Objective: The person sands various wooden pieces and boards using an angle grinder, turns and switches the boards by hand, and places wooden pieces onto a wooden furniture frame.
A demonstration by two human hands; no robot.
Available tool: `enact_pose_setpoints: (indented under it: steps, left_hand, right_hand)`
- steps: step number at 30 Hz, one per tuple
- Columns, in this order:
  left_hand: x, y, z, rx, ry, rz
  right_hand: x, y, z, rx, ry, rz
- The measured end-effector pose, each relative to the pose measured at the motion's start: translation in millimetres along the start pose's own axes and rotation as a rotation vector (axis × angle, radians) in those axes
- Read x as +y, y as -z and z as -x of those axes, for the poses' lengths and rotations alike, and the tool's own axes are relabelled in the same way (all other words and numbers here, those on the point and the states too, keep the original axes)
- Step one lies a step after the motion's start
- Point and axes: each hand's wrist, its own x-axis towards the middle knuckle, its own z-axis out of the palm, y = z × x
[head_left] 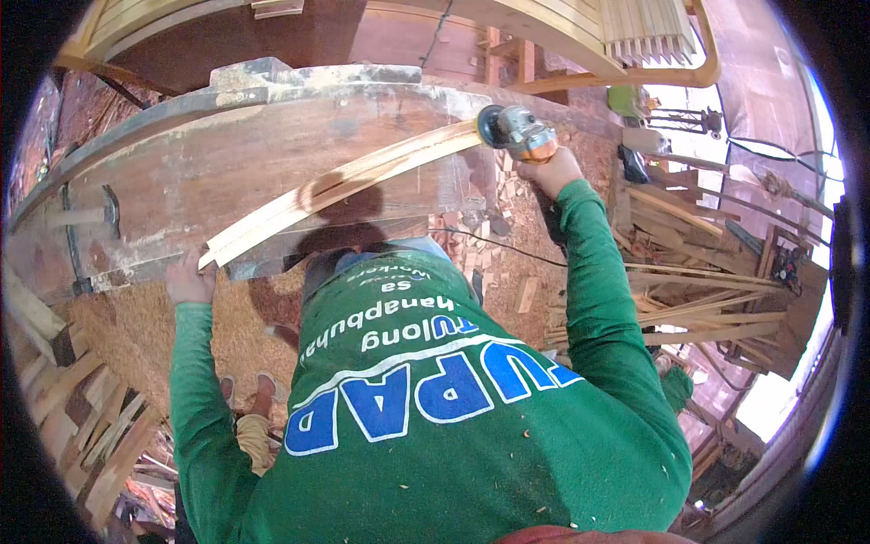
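A long, pale, slightly curved wooden piece [362, 177] with a groove along it lies slantwise across the workbench [154, 172]. My left hand [190, 278] grips its near left end at the bench edge. In my right hand [555, 172] is an angle grinder [524, 134], orange and grey with a dark round disc [492, 126]. The disc is at the far right end of the wood; whether it presses on it I cannot tell. My fingers around the grinder body are partly hidden.
A hammer [111, 213] lies on the bench's left side. Wood offcuts [507, 218] and sawdust cover the floor. Stacked wood strips [707, 304] lie at right, more scraps [91, 426] at lower left. A dark cord [507, 245] crosses the floor. A slatted wooden frame [625, 45] stands behind.
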Motion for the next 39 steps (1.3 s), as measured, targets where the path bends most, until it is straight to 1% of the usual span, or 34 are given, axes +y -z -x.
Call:
enact_pose_setpoints:
  steps: [2, 3, 5, 6, 8, 9, 10, 13, 14, 17, 18, 21, 23, 26, 29, 31, 32, 35, 36, 38, 39]
  left_hand:
    - [-10, 8, 8, 0.062, -0.063, -0.017]
    - [32, -19, -14, 0.086, -0.096, 0.076]
    - [24, 14, -3, 0.08, -0.074, 0.057]
    - [16, 17, 2, 0.098, -0.105, 0.076]
    - [8, 6, -1, 0.149, -0.171, 0.133]
    - [5, 3, 1, 0.18, -0.17, 0.126]
    - [9, -1, 0, 0.213, -0.167, 0.122]
    - [3, -7, -1, 0.259, -0.194, 0.15]
    - [2, -7, -1, 0.267, -0.213, 0.172]
    - [2, -12, -6, 0.213, -0.174, 0.186]
    - [2, -12, -7, 0.224, -0.188, 0.166]
    - [-2, -12, -7, 0.241, -0.228, 0.139]
    - [-7, -24, -13, 0.252, -0.251, 0.18]
    - [-2, -14, -10, 0.262, -0.278, 0.262]
    - [-3, -8, -7, 0.292, -0.329, 0.263]
    - [-1, -10, -8, 0.257, -0.297, 0.232]
    - [-2, -10, -7, 0.239, -0.283, 0.213]
    - [-5, -15, -10, 0.199, -0.251, 0.183]
    - [-5, -20, -13, 0.222, -0.273, 0.236]
    - [-8, -32, -19, 0.266, -0.32, 0.35]
    - [-4, -27, -17, 0.248, -0.326, 0.351]
  right_hand:
    - [3, 2, -3, -0.013, -0.074, 0.039]
    - [13, 41, -4, 0.053, -0.102, 0.069]
    - [6, 17, -8, 0.026, -0.117, -0.034]
    - [-13, 7, 4, 0.011, -0.073, -0.066]
    - [-24, -10, 6, 0.018, -0.015, -0.045]
    - [-31, -23, 10, 0.014, 0.011, -0.037]
    - [-61, -26, 24, -0.027, -0.008, 0.022]
    - [-104, -62, 46, -0.061, 0.149, 0.007]
    - [-93, -79, 35, -0.134, 0.142, 0.079]
    - [-166, -98, 75, -0.173, 0.206, 0.02]
    - [-159, -121, 68, -0.141, 0.24, 0.164]
    - [-208, -138, 93, -0.127, 0.298, 0.177]
    - [-225, -150, 100, -0.155, 0.315, 0.194]
    - [-254, -166, 119, -0.189, 0.318, 0.23]
    - [-279, -188, 135, -0.239, 0.356, 0.26]
    - [-303, -201, 150, -0.249, 0.389, 0.255]
    - [-300, -219, 146, -0.268, 0.41, 0.258]
    - [-330, -234, 167, -0.302, 0.407, 0.261]
    - [-341, -230, 174, -0.305, 0.35, 0.322]
    - [-333, -223, 174, -0.274, 0.31, 0.302]
    - [-328, -220, 172, -0.264, 0.293, 0.293]
